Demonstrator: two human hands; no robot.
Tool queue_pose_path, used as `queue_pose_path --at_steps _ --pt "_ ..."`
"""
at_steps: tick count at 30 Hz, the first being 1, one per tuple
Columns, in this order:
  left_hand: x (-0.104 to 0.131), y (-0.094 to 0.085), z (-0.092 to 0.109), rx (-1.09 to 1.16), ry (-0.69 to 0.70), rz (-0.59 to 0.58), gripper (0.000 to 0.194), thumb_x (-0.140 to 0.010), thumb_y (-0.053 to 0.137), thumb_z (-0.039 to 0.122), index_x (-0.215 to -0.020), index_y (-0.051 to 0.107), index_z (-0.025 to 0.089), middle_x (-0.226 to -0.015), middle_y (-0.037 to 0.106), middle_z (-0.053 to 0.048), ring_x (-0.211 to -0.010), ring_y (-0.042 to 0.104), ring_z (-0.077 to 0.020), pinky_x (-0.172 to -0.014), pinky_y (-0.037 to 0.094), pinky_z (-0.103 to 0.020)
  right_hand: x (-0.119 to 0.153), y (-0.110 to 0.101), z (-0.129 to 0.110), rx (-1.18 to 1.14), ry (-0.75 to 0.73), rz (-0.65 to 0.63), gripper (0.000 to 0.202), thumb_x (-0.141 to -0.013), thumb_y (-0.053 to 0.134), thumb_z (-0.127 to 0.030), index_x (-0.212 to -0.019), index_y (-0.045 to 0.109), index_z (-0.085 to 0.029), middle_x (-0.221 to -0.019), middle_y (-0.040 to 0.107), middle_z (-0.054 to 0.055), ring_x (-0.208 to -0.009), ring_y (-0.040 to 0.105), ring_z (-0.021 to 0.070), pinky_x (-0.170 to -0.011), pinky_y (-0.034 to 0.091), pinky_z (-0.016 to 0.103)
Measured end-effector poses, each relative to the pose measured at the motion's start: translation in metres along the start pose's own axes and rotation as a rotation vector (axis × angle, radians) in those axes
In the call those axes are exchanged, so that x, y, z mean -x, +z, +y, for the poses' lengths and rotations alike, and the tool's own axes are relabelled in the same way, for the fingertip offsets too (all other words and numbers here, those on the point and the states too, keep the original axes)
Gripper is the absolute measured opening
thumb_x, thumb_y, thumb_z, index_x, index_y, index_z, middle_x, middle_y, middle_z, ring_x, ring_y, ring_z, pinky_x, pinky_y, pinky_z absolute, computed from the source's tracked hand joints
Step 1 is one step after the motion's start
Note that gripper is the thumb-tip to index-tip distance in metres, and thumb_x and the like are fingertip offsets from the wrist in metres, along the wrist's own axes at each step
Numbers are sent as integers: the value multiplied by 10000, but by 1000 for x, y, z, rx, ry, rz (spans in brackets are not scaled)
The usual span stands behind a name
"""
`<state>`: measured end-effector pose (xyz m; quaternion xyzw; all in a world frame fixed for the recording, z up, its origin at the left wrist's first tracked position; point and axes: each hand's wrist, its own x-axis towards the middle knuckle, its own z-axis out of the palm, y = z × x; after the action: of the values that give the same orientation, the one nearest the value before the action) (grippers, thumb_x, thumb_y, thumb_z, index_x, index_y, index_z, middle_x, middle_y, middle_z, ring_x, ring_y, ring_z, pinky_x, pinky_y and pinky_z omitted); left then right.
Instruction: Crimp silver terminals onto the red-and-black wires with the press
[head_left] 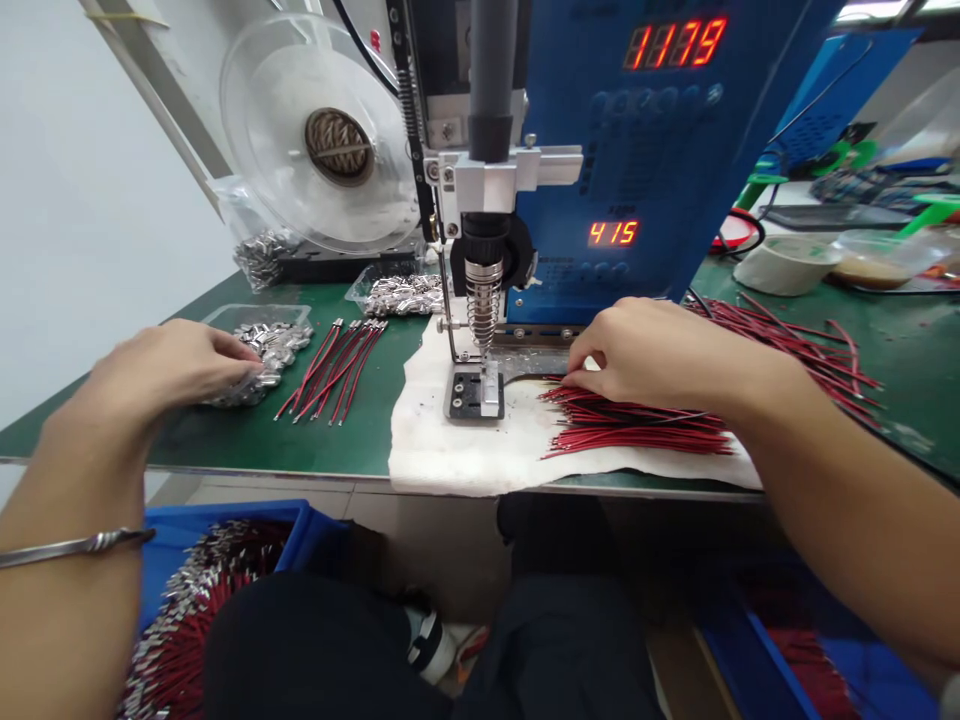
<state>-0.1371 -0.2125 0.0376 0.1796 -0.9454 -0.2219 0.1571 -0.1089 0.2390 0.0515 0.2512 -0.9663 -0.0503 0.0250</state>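
Note:
My left hand (pixel 176 365) is at a clear plastic tray (pixel 304 318) of small silvery metal parts (pixel 274 350), its fingertips pinched together at the parts; what they hold is too small to name. My right hand (pixel 630 355) has thumb and finger closed on the end of a wire at the upper left of a pile of red and black wires (pixel 637 430) on white paper (pixel 450 455). Between my hands stands a soldering machine with a spring-wrapped tip (pixel 482 300) above a small black fixture (pixel 466 395). Several wires with metal ends (pixel 330 370) lie right of the tray.
A blue control box (pixel 577 200) with red digits stands behind my right hand. A clear reel (pixel 262 130), a second tray of metal parts (pixel 401 292) and a tape roll (pixel 787 265) are farther back. Blue bins of wires (pixel 304 525) sit below the table's front edge.

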Motion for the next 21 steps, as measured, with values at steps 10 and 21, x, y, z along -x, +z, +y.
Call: queue_pose_path --at_steps 10,21 --pt "-18 4 1 -379 -21 -49 260 -504 924 77 -637 779 248 -556 621 41 -491 432 -137 -450 276 -203 1 -3 -11 123 2 -6 275 -801 530 -256 -765 802 -267 -782 765 62 -690 665 236 -567 320 327" --pt "42 -15 49 91 -24 345 199 -528 889 332 -637 751 240 -379 419 53 -503 331 -142 -471 203 -234 -1 2 -11 117 -31 -28 318 -783 501 -186 -787 794 -308 -857 784 28 -742 691 253 -580 330 340"
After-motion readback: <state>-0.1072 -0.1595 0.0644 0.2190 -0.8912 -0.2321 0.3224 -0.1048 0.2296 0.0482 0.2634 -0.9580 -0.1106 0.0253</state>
